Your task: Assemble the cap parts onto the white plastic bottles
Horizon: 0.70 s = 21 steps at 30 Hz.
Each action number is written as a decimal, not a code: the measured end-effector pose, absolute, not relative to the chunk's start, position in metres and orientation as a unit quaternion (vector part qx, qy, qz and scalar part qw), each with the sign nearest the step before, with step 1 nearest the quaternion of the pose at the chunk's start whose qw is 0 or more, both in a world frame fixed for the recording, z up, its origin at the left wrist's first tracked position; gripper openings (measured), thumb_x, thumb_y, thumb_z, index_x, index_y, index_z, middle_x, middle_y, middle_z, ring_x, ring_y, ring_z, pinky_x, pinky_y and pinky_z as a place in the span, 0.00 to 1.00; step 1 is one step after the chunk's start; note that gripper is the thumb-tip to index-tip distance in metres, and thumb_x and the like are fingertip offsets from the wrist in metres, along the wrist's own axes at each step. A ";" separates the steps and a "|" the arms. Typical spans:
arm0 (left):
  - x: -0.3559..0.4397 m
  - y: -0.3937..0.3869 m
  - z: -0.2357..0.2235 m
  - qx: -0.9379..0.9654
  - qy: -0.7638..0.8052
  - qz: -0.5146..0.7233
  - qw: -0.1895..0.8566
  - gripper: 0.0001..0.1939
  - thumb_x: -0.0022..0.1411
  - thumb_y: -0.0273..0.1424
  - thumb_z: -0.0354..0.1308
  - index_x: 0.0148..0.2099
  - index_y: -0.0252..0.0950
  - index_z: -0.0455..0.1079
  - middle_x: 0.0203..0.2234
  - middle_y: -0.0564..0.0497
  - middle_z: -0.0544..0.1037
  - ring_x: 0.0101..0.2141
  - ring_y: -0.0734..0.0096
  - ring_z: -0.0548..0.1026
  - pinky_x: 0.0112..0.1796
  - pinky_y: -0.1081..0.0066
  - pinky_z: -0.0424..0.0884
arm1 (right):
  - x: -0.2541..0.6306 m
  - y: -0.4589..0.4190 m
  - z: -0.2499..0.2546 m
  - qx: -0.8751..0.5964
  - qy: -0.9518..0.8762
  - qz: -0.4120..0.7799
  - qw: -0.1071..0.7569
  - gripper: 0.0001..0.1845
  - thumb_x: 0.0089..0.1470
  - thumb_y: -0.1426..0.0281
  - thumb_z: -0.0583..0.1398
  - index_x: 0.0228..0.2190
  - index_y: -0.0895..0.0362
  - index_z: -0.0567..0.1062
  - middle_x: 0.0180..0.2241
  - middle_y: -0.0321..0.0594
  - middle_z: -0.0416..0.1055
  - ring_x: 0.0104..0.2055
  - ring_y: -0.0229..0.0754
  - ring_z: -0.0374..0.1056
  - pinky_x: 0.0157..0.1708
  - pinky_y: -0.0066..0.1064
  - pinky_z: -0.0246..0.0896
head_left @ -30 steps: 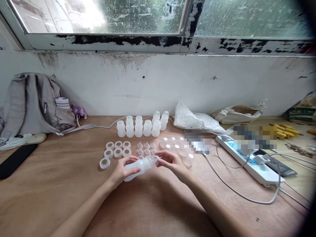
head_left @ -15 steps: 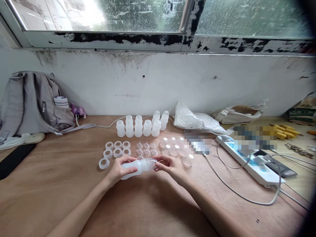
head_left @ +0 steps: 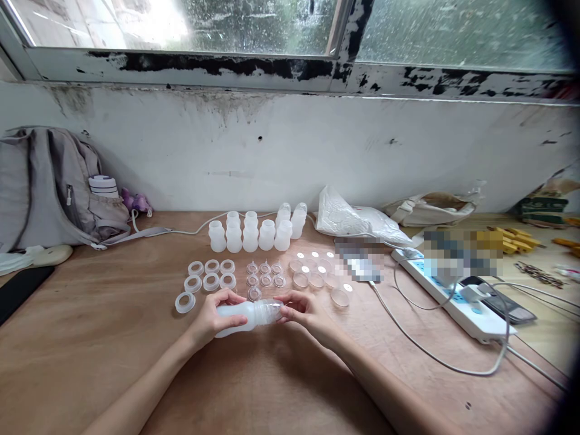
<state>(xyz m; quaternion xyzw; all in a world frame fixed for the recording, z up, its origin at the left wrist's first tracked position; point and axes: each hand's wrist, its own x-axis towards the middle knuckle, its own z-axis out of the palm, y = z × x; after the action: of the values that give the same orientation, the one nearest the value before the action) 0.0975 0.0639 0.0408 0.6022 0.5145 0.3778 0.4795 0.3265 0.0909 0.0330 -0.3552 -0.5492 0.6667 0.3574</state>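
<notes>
At the table (head_left: pixel 113 362), we have a backpack (head_left: pixel 49 181) to our left and a power strip (head_left: pixel 480 323) to our right. Our left hand (head_left: pixel 209 317) wraps the bottle (head_left: pixel 233 317), which lies nearly level between our hands, just beside the nearest teat. Our right hand (head_left: pixel 304 311) pinches the clear cap (head_left: pixel 268 312) at its end; our hands are apart, joined only through the bottle. The wall looks soft, so we do best with a firm but light grip well back from the neck, cap and body in one line, any push or turn even, lest the cap tilt. Whether it is fully seated, we cannot tell. Beyond stand the other bottles (head_left: pixel 250 237); nearer lie rings (head_left: pixel 185 302), clear discs (head_left: pixel 339 297) and the small teats (head_left: pixel 266 280), within easy elbow reach.
</notes>
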 end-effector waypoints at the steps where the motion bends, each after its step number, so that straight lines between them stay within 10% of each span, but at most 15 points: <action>1: 0.099 0.063 0.041 0.597 0.517 0.382 0.479 0.18 0.39 0.37 0.64 0.33 0.32 0.70 0.29 0.49 0.73 0.29 0.69 0.69 0.29 0.73 0.64 | 0.326 0.091 0.034 -0.357 -0.548 0.667 0.357 0.18 0.39 0.62 0.64 0.33 0.59 0.74 0.31 0.40 0.72 0.31 0.40 0.69 0.32 0.32 0.66; 21: 0.105 0.055 0.033 0.640 0.519 0.446 0.350 0.12 0.54 0.34 0.51 0.22 0.34 0.66 0.21 0.52 0.65 0.26 0.72 0.64 0.29 0.73 0.60 | 0.320 0.084 0.017 -0.355 -0.527 0.690 0.346 0.18 0.37 0.61 0.65 0.30 0.60 0.72 0.33 0.41 0.71 0.33 0.40 0.69 0.34 0.34 0.66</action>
<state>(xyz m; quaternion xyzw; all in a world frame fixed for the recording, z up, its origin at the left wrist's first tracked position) 0.1047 0.0547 0.0333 0.6401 0.5189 0.4456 0.3499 0.3199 0.0839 0.0172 -0.3555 -0.5268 0.6901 0.3462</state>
